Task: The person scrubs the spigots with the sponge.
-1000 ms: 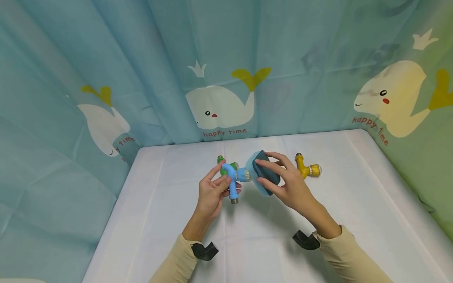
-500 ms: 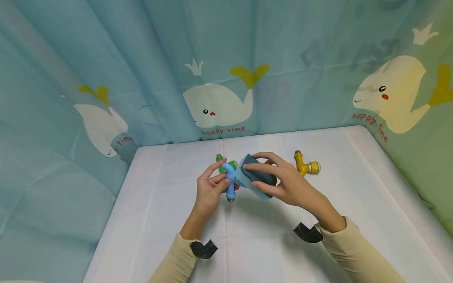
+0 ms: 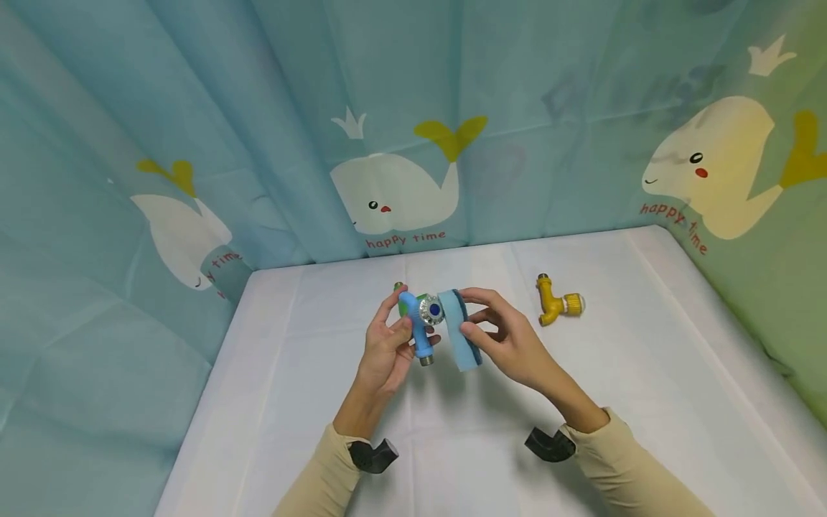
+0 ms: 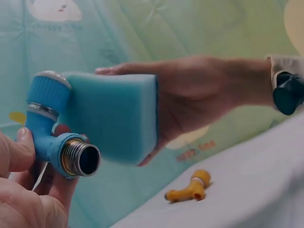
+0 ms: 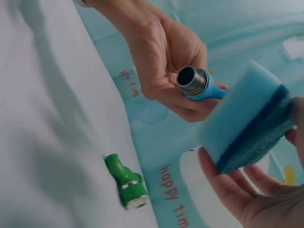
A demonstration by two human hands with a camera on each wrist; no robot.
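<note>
In the head view my left hand (image 3: 381,352) holds a blue faucet (image 3: 421,343) above the table, its threaded metal end pointing down. The faucet's round handle, with a dark blue centre, is turned towards the head camera. My right hand (image 3: 513,348) grips a two-layer sponge (image 3: 459,337), thumb on the near side. The sponge's light blue foam (image 4: 111,118) lies right against the side of the faucet's ribbed handle (image 4: 49,92) in the left wrist view. From the right wrist view, the dark scouring layer (image 5: 259,135) faces my right palm.
A yellow faucet (image 3: 551,305) lies on the white-covered table (image 3: 581,402) to the right. Behind my left hand lies a green faucet (image 5: 126,183), mostly hidden in the head view. A whale-print curtain (image 3: 291,143) stands around the table's back and sides.
The blue faucet's handle, hidden behind the sponge half a second ago, now shows and has turned towards the head camera. The sponge has tilted more upright, its foam side now in view.
</note>
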